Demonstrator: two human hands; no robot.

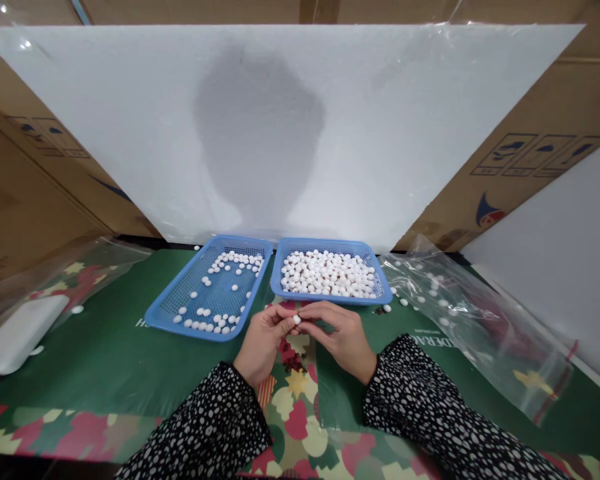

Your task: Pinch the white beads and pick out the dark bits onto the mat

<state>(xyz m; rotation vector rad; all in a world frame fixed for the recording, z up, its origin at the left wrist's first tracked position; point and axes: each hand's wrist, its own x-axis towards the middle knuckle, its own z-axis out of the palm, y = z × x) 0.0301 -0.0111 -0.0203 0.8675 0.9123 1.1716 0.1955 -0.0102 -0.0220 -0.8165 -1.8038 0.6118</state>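
Note:
My left hand (261,343) and my right hand (345,337) meet in front of the two blue baskets. A small white ball (297,320) sits between their fingertips. My left thumb and fingers pinch it from the left, and the bent fingers of my right hand close on it from the right. Just beyond my hands, the right blue basket (386,293) is filled with similar balls, with reddish-brown bits among them. Fewer balls lie scattered in the left blue basket (167,303). Below my fingertips is a small pile of dark red bits (293,359).
A clear plastic bag (485,353) lies at the right, with several loose balls near it. At the left are a white object (25,333) and another clear plastic sheet (95,267). A white board (370,133) leans on cardboard boxes (540,153) behind the baskets.

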